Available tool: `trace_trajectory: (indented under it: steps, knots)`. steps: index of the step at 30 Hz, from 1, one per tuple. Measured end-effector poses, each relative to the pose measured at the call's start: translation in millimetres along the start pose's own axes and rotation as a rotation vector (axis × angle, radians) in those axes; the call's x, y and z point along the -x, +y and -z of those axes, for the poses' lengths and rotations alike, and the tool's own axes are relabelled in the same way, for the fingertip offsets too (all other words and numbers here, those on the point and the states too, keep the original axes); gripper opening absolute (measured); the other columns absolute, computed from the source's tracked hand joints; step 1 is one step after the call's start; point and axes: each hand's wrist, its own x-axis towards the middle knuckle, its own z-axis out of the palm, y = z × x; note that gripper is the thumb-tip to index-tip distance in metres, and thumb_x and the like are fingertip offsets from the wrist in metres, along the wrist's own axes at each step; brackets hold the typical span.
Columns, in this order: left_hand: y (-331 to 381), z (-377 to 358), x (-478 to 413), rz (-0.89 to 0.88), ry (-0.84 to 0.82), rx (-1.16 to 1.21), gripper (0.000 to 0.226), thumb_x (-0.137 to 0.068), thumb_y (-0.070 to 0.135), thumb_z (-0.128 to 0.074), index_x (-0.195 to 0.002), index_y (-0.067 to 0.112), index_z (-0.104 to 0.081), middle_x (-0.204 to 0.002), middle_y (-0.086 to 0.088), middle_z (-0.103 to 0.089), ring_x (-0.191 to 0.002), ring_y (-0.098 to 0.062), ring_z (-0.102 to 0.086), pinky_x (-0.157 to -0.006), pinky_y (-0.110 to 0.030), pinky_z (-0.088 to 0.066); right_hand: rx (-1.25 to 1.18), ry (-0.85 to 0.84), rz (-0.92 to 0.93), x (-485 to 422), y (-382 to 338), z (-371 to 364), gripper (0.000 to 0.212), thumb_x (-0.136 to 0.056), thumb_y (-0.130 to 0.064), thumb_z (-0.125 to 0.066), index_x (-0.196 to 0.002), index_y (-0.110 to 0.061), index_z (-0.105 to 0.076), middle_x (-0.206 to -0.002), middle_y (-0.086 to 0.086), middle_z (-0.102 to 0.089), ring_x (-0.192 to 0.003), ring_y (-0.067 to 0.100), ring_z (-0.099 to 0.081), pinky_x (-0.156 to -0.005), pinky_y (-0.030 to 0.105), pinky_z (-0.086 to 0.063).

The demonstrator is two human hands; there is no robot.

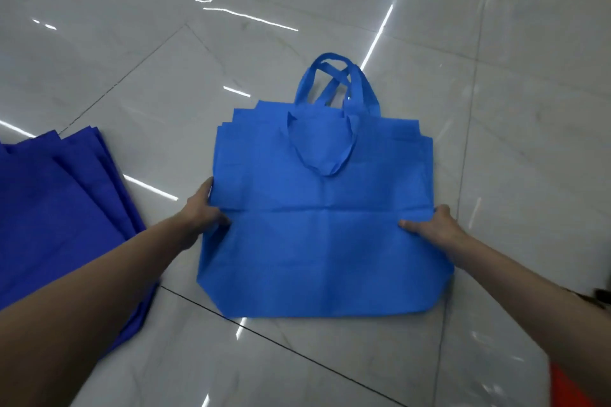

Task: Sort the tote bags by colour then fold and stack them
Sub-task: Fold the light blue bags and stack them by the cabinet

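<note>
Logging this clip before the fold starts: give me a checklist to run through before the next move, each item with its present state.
1. Grip on both sides: left hand pinches the left edge of the top bag, right hand pinches the right edge: ok.
2. Top bag flat: it lies spread out, creased only lightly: ok.
3. Handle tucked: it lies folded down onto the bag: ok.
4. Light-blue pile squared: its far corners are stepped: not ok.
5. Colours apart: dark-blue pile lies separate at the left: ok.
6. Orange thing at the lower right, a bag or not: cannot tell.
</note>
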Motion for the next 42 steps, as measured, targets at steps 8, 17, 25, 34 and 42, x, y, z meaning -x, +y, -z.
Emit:
trace_trajectory:
  steps: [8, 17, 25, 34, 42]
  knots:
    - [26, -26, 1, 0.045, -0.035, -0.019, 0.047, -0.071, 0.034, -0.079, -0.103, 0.009, -0.055, -0.105, -0.004, -0.057, -0.093, -0.021, -0.053, -0.080, -0.032, -0.040, 0.461, 0.309, 0.076, 34, 35, 51, 0.062, -0.091, -0.048, -0.052, -0.128, -0.001, -0.038, -0.129, 0.020, -0.045, -0.115, 0.038, -0.047, -0.090, 0.045, -0.044]
    - [36, -61, -22, -0.081, 0.000, 0.087, 0.063, -0.076, 0.028, -0.077, -0.124, 0.007, -0.043, -0.111, -0.006, -0.058, -0.087, -0.016, -0.061, -0.061, -0.024, -0.047, 0.569, 0.263, 0.817, -14, -112, -34, 0.043, -0.096, -0.028, -0.046, -0.134, -0.007, -0.043, -0.145, 0.010, -0.034, -0.131, 0.027, -0.033, -0.109, 0.035, -0.027]
    - [37, -74, -15, -0.182, -0.006, 0.159, 0.063, -0.082, 0.024, -0.071, -0.133, 0.022, -0.034, -0.106, 0.010, -0.055, -0.089, -0.006, -0.061, -0.065, -0.021, -0.051, 0.688, -0.067, 0.450, -85, -192, -51, 0.058, -0.081, -0.024, -0.034, -0.138, -0.018, -0.036, -0.143, 0.012, -0.036, -0.131, 0.036, -0.031, -0.108, 0.048, -0.026]
    - [42, -91, -21, -0.234, -0.060, 0.156, 0.064, -0.085, 0.013, -0.067, -0.140, 0.022, -0.035, -0.125, 0.004, -0.055, -0.100, -0.007, -0.059, -0.075, -0.022, -0.049, 0.602, -0.258, 0.721, -35, -162, -62, 0.040, -0.083, -0.007, -0.041, -0.122, -0.006, -0.050, -0.118, 0.013, -0.058, -0.111, 0.033, -0.050, -0.097, 0.048, -0.040]
    - [42, -93, -5, -0.271, 0.041, -0.061, 0.079, -0.085, 0.029, -0.068, -0.147, 0.012, -0.022, -0.131, -0.006, -0.042, -0.106, -0.017, -0.049, -0.084, -0.029, -0.042, 0.637, -0.174, 0.737, -4, -113, -1, 0.075, -0.085, -0.006, -0.053, -0.150, -0.021, -0.018, -0.156, -0.002, -0.019, -0.145, 0.019, -0.009, -0.116, 0.032, -0.011]
